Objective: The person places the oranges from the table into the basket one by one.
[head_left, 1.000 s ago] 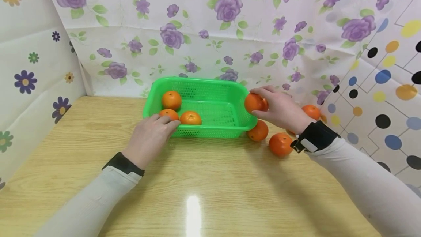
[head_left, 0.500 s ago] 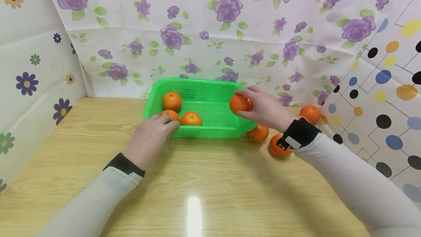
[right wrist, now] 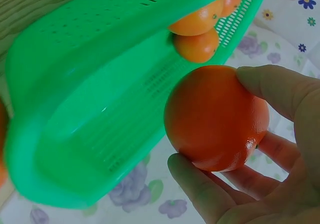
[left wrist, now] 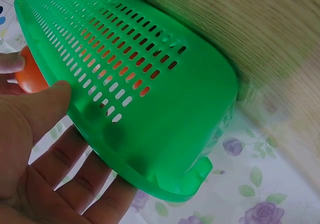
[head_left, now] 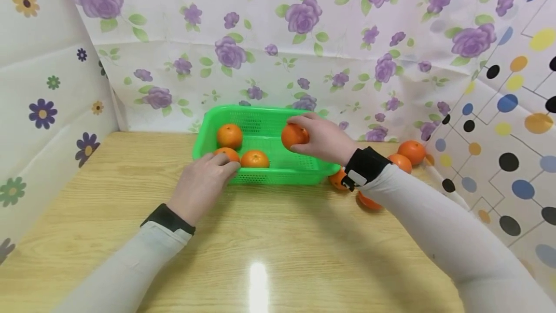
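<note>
A green perforated plastic basket (head_left: 282,176) stands on the table near the back wall. My left hand (head_left: 201,182) grips its front-left rim, the thumb (left wrist: 56,99) on the outer side and the fingers over the inner side. Over the middle of the basket my right hand (head_left: 326,136) holds an orange (head_left: 293,137) between thumb and fingers, which the right wrist view also shows. Three oranges lie in the left part of the basket: one at the back (head_left: 229,135), another at the front (head_left: 255,159), and a third partly hidden by my left fingers.
Several oranges lie right of the basket: one orange (head_left: 411,152) and its neighbour (head_left: 400,162) near the right wall, two more partly behind my right wrist. Flowered sheeting (head_left: 260,76) hangs behind the wooden table (head_left: 226,255); dotted sheeting (head_left: 508,158) stands on the right.
My right hand has carried the orange leftward, from the basket's right end to over its middle. The left hand stays on the rim.
</note>
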Motion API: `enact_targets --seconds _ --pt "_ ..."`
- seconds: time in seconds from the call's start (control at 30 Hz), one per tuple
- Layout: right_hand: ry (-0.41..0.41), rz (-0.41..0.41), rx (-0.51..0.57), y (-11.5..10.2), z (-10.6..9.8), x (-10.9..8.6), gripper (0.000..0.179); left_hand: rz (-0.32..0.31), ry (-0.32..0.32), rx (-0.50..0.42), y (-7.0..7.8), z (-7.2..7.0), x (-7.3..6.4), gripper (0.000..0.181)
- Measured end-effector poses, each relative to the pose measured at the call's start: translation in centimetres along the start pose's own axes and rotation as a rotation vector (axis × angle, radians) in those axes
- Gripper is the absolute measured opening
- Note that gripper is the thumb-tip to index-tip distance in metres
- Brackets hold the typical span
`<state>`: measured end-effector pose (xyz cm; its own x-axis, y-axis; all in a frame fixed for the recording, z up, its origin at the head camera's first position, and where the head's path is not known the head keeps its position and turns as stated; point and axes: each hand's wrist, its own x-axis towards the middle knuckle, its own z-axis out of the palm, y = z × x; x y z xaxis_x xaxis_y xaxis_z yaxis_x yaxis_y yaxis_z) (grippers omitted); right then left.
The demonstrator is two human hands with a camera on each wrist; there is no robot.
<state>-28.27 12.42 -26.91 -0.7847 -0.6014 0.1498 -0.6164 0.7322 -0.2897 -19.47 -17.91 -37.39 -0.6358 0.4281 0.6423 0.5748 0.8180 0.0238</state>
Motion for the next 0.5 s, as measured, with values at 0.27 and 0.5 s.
enact_targets --seconds 0.27,0.5 --pt "-0.020 -0.007 -0.022 -0.6 0.8 2.4 0.064 -0.008 -0.015 0.011 0.0 0.1 0.0 0.016" --pt "-0.044 0.012 -0.050 -1.0 1.4 3.9 0.064 -0.013 -0.028 0.014 0.0 -0.1 0.1 0.016"
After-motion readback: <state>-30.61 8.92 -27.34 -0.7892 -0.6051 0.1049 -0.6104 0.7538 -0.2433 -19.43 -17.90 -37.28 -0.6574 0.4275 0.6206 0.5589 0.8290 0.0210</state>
